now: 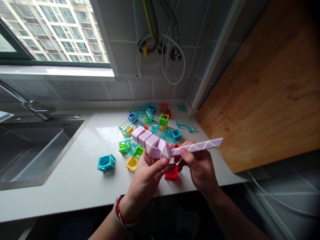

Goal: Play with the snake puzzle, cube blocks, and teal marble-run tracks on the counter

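Both grips clamp the lilac twist snake [155, 145]: left hand [147, 175] at the bend, right hand [201, 170] on the straight tail; best twisted near the joint.

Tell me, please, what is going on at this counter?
A person holds a pale purple twist puzzle in both hands above the white counter. The left hand grips its folded end, and the right hand pinches the straight end. Below them lie coloured hollow cubes, among them a teal cube and a red cube, with clear blue curved pieces. A sink sits to the left.
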Tool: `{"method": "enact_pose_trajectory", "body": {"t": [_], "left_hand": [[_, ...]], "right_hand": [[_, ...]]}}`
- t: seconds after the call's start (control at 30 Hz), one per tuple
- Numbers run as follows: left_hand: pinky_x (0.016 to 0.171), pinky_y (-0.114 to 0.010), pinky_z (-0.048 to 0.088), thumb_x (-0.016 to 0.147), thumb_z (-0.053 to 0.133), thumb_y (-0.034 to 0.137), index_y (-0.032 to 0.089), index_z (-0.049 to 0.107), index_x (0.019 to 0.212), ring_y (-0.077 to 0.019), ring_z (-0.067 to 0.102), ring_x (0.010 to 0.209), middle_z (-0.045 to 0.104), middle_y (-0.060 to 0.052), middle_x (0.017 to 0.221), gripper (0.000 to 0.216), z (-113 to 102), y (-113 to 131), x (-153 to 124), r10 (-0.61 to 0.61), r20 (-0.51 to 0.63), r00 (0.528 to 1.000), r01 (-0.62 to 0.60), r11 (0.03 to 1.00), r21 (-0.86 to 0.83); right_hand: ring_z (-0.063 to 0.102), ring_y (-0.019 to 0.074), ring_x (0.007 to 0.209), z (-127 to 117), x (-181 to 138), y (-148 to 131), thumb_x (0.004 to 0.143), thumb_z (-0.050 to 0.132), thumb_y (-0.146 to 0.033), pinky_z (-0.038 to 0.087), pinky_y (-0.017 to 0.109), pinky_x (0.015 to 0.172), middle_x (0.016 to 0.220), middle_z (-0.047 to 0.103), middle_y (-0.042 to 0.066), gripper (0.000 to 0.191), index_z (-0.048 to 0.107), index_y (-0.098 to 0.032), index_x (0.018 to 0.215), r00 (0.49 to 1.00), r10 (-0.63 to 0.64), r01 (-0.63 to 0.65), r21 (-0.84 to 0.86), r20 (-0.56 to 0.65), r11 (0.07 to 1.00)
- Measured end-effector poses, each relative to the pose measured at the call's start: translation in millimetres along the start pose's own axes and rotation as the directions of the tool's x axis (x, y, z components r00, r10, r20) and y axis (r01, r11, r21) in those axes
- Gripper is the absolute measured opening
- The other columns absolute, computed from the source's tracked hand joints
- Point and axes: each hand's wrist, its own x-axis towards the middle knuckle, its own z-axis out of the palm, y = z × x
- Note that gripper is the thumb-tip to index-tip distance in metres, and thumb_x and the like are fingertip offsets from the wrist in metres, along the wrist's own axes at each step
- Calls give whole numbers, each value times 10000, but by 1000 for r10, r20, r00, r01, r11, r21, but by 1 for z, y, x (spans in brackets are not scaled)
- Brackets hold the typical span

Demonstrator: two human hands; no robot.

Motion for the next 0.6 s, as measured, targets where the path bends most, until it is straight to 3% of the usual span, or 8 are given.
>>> {"method": "enact_pose_trajectory", "body": {"t": [0.1, 0.17, 0.3, 0.43, 0.6], "left_hand": [[801, -324, 652, 729, 908, 207, 198, 625, 1229, -289, 761, 1038, 764, -100, 1165, 574, 0, 0, 0, 31, -31, 999, -29, 999, 40], [774, -314, 653, 708, 926, 237, 197, 610, 1253, -288, 765, 1015, 769, -95, 1124, 631, -1, 0, 0, 48, -56, 997, -45, 997, 55], [767, -324, 659, 701, 935, 297, 177, 602, 1277, -301, 746, 1052, 747, -109, 1146, 676, -9, 1, 2, 43, -43, 998, -41, 998, 37], [774, -399, 668, 740, 906, 303, 207, 599, 1306, -326, 726, 1089, 710, -129, 1275, 651, -15, 0, 3, -28, 119, 992, 30, 999, -21], [624, -246, 608, 746, 904, 295, 296, 581, 1343, -203, 756, 856, 748, -77, 1234, 678, -14, -4, 3, -15, 148, 989, 30, 995, -98]], "right_hand": [[650, 155, 609, -5, 5, 6, 885, 765, -397, 527, 248, 498, 774, 721, 22, 254, 694, -199, 1028, 1000, 22, -24, 86, 19, 996], [628, 148, 547, -9, 7, 9, 869, 781, -407, 509, 255, 463, 755, 726, 24, 301, 689, -196, 1062, 998, 32, -39, 113, 62, 993], [578, 140, 450, -13, 9, 12, 839, 812, -436, 470, 261, 409, 619, 678, 13, 307, 704, -163, 928, 995, 20, -31, 119, 96, 992], [562, 128, 413, -8, 6, 13, 837, 819, -433, 453, 235, 366, 563, 647, -4, 301, 665, -174, 833, 999, 34, -39, 196, 29, 980], [530, 85, 363, 5, -1, 13, 840, 818, -447, 373, 168, 316, 551, 623, -40, 357, 578, -191, 776, 983, 171, -184, 333, 68, 925]]}}
